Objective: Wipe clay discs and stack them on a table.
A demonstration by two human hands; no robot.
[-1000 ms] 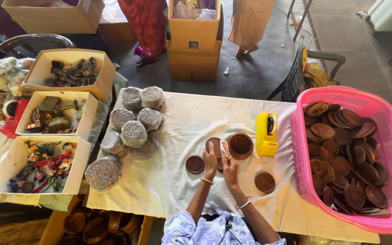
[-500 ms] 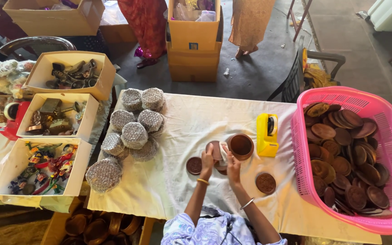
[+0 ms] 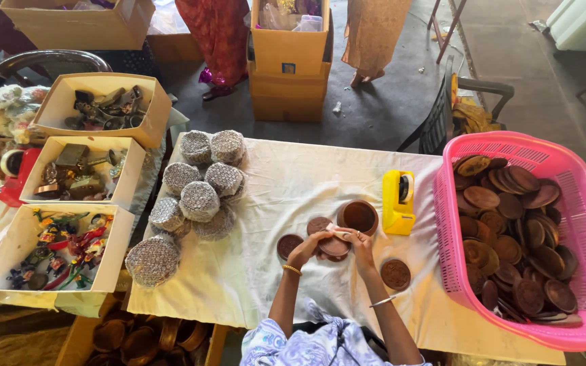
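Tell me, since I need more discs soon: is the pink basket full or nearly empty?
Fairly full. The pink basket holds a heap of brown discs covering its floor, though the pile sits below the rim.

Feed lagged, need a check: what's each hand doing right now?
Left hand: fingers curled on the brown round piece.
Right hand: closed on the same piece from the other side.
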